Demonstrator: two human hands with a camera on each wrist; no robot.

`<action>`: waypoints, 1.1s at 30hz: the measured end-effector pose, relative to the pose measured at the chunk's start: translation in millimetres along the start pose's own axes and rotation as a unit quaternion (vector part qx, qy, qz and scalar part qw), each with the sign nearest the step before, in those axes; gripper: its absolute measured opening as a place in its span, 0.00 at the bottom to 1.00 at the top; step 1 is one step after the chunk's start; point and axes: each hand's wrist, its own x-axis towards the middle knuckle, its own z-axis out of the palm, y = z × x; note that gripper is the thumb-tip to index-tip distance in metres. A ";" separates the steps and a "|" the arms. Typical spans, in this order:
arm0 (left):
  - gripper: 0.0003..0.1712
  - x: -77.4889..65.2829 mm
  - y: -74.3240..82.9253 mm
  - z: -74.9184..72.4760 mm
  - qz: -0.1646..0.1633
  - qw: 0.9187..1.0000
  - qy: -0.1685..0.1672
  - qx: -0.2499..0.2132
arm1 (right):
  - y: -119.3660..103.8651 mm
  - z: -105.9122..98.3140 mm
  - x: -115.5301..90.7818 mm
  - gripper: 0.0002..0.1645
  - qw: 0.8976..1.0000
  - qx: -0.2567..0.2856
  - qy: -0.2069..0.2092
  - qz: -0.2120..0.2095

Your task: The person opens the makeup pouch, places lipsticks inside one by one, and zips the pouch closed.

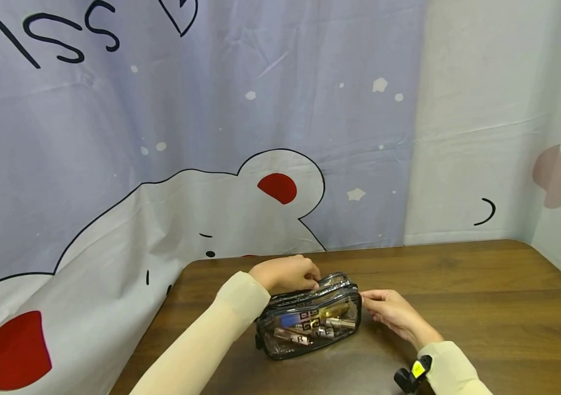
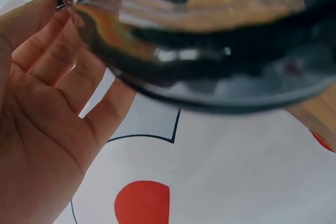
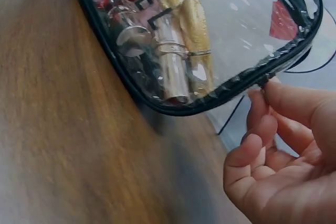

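A clear cosmetic pouch (image 1: 309, 319) with black trim stands on the wooden table, small makeup tubes visible through its side. From behind, my left hand (image 1: 287, 273) pinches the pouch's top edge between thumb and fingers; the left wrist view shows the palm close beside the pouch. At the pouch's right end, my right hand (image 1: 395, 314) pinches a small dark tab at the trim with thumb and forefinger, its other fingers curled. In the right wrist view, a gold tube (image 3: 197, 40) and a pale, shiny tube (image 3: 172, 72) lean inside the pouch.
The brown table (image 1: 483, 307) extends to the right of the pouch and in front of it. Behind the table hangs a printed curtain (image 1: 359, 137) with cartoon outlines and red patches. A black strap-on device (image 1: 413, 374) sits at the right wrist.
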 end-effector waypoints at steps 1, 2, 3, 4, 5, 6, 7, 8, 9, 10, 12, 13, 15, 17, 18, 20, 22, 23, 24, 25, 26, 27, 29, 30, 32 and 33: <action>0.12 0.0 -0.1 0.2 0.000 1.000 0.000 -0.001 | -0.9 -1.0 -0.2 0.24 1.000 -0.017 -0.005 -0.006; 0.12 0.0 -0.2 0.4 -0.001 1.000 0.002 -0.002 | -2.1 -1.7 -0.4 0.23 0.999 -0.036 -0.008 -0.013; 0.12 -0.2 -0.3 0.6 -0.001 1.000 0.002 -0.005 | -3.6 -2.3 -0.8 0.23 0.998 -0.061 -0.010 -0.021; 0.12 -0.4 -0.5 0.7 -0.002 1.000 0.004 -0.007 | -5.2 -2.8 -1.0 0.22 0.996 -0.088 -0.008 -0.027; 0.12 -0.5 -0.9 0.7 -0.003 1.000 0.004 -0.009 | -6.8 -3.0 -1.4 0.20 0.993 -0.113 -0.006 -0.035; 0.12 -0.6 -1.2 0.8 -0.004 1.000 0.006 -0.010 | -8.5 -3.0 -2.0 0.19 0.990 -0.134 -0.003 -0.041; 0.12 -0.9 -1.2 0.7 -0.005 1.000 0.006 -0.011 | -10.0 -3.0 -2.5 0.18 0.987 -0.154 0.001 -0.046; 0.12 -1.1 -1.3 0.7 -0.006 1.000 0.007 -0.013 | -11.3 -2.6 -3.1 0.17 0.985 -0.168 0.006 -0.048; 0.12 -1.1 -1.5 0.7 -0.007 1.000 0.007 -0.014 | -12.3 -2.3 -3.8 0.17 0.983 -0.177 0.009 -0.048; 0.13 -1.0 -1.6 0.7 -0.007 1.000 0.007 -0.013 | -13.3 -2.1 -4.4 0.17 0.983 -0.180 0.013 -0.046; 0.13 -0.8 -1.6 0.9 -0.006 1.000 0.007 -0.012 | -14.9 -1.7 -5.7 0.17 0.983 -0.177 0.019 -0.040; 0.13 -0.5 -1.8 1.1 -0.004 1.000 0.008 -0.012 | -15.5 -1.8 -6.1 0.17 0.984 -0.174 0.023 -0.032; 0.12 0.3 -2.5 1.5 0.000 1.000 0.008 -0.012 | -16.7 -1.9 -6.8 0.17 0.985 -0.169 0.032 -0.021; 0.12 0.7 -3.1 2.0 0.002 1.000 0.009 -0.014 | -17.6 -2.2 -7.2 0.18 0.985 -0.168 0.039 -0.015; 0.12 0.9 -3.3 2.4 0.002 1.000 0.009 -0.016 | -17.9 -2.4 -7.3 0.18 0.985 -0.168 0.043 -0.014; 0.12 1.0 -3.5 2.6 0.001 1.000 0.008 -0.018 | -18.4 -2.5 -7.1 0.18 0.984 -0.168 0.048 -0.016; 0.13 0.5 -3.0 2.8 -0.001 1.000 0.008 -0.020 | -18.8 -2.5 -6.8 0.18 0.984 -0.167 0.052 -0.018; 0.13 0.5 -2.8 2.9 -0.001 1.000 0.008 -0.021 | -19.0 -2.5 -6.6 0.19 0.985 -0.166 0.053 -0.018; 0.14 0.4 -2.4 2.9 -0.001 1.000 0.008 -0.020 | -19.2 -2.5 -6.5 0.19 0.985 -0.165 0.055 -0.018; 0.14 0.2 -2.1 2.9 -0.001 1.000 0.008 -0.020 | -19.5 -2.4 -6.6 0.19 0.985 -0.164 0.055 -0.018; 0.15 0.0 -1.9 2.8 -0.002 1.000 0.008 -0.022 | -19.8 -2.4 -6.6 0.19 0.985 -0.163 0.056 -0.018; 0.15 -0.2 -1.8 2.8 -0.002 1.000 0.008 -0.023 | -20.0 -2.3 -6.7 0.19 0.985 -0.163 0.057 -0.018; 0.16 -0.5 -2.0 2.9 -0.006 1.000 0.008 -0.024 | -20.5 -2.2 -6.8 0.19 0.985 -0.163 0.057 -0.019; 0.16 -1.0 -1.9 2.8 -0.008 1.000 0.008 -0.026 | -20.8 -2.1 -6.9 0.19 0.985 -0.162 0.057 -0.019; 0.17 -1.3 -2.5 3.0 -0.013 0.999 0.007 -0.030 | -21.7 -2.2 -6.9 0.19 0.985 -0.161 0.057 -0.021; 0.17 -1.4 -2.8 3.2 -0.014 0.999 0.007 -0.031 | -22.0 -2.2 -6.8 0.19 0.985 -0.160 0.056 -0.022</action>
